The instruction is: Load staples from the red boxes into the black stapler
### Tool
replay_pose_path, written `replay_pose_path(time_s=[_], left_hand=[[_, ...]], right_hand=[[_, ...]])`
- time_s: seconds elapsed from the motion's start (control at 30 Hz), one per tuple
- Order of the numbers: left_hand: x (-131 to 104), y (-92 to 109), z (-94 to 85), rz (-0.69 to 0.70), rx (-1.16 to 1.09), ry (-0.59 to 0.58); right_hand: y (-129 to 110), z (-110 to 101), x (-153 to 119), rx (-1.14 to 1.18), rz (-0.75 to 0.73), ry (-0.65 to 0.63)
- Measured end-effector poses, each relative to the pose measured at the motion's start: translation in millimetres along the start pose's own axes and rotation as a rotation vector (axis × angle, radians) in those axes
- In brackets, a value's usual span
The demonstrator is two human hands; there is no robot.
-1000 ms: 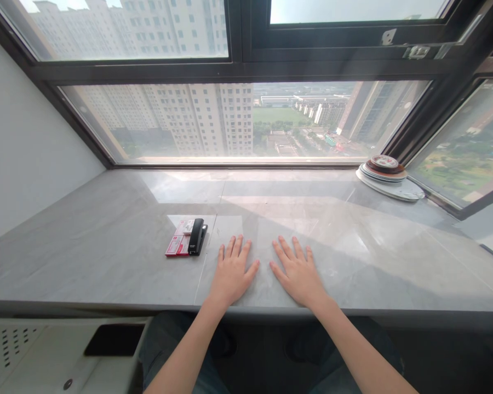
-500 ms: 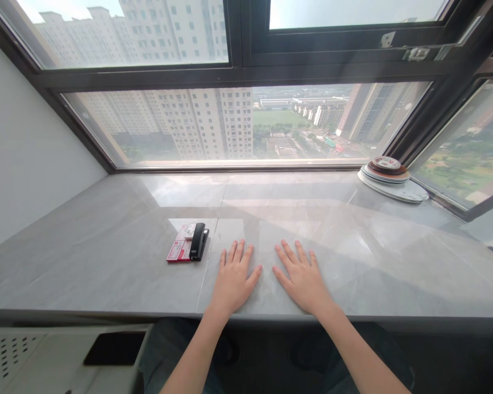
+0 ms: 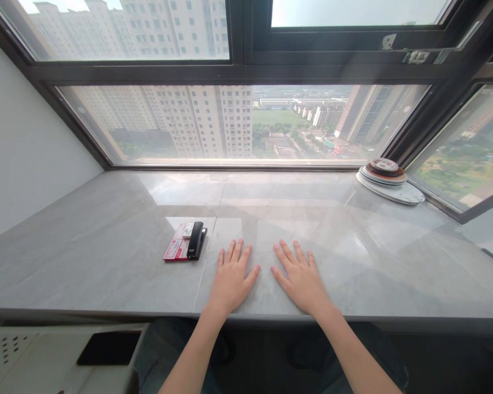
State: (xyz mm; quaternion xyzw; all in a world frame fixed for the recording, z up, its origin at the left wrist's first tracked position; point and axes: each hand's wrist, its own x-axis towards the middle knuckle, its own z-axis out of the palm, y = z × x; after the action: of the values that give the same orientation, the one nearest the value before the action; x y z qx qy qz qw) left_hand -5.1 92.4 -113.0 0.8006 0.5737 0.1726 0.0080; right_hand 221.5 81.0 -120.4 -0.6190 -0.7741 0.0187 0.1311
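My left hand (image 3: 231, 279) lies palm down on the grey marbled counter (image 3: 107, 262), its fingers spread and nothing in it. To its right, my right hand (image 3: 301, 278) rests flat in the same way, also open. A gap of bare counter separates the two thumbs. Left of my left hand and apart from it, a black stapler (image 3: 195, 241) stands beside some small red and white boxes (image 3: 176, 249), close against them or partly over them; I cannot tell which. What the boxes hold is hidden.
At the back right corner, several round plates or discs (image 3: 386, 172) are stacked by the window. A dark window frame (image 3: 238, 72) borders the counter's far edge. Below the front edge at left is a pale cabinet-like surface (image 3: 41, 355) with a black flat panel (image 3: 109, 348).
The view has shifted very slightly. Both hands, the stapler and the boxes keep their places on the counter.
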Motion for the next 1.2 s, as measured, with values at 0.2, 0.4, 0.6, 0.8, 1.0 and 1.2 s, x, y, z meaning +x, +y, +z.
replay_pose_path(time_s=[0.2, 0.4, 0.6, 0.8, 1.0, 1.2], left_hand=[[0, 1, -1.1, -0.001, 0.006, 0.000], [-1, 1, -0.9, 0.000, 0.029, -0.008], [-1, 0, 0.2, 0.002, 0.040, -0.009], [-16, 5, -1.7, 0.026, 0.003, 0.001], [-32, -3, -6.9, 0.032, -0.146, 0.020], [-32, -10, -12.3, 0.009, -0.232, 0.045]], right_hand=[[0, 0, 0, -0.001, 0.014, -0.013], [-2, 0, 1, -0.008, 0.021, -0.020], [-2, -4, 0, 0.022, 0.028, -0.014], [-47, -12, 42, 0.292, 0.189, 0.038], [-157, 8, 123, 0.772, -0.082, -0.109], [-212, 24, 178, 0.629, -0.056, -0.149]])
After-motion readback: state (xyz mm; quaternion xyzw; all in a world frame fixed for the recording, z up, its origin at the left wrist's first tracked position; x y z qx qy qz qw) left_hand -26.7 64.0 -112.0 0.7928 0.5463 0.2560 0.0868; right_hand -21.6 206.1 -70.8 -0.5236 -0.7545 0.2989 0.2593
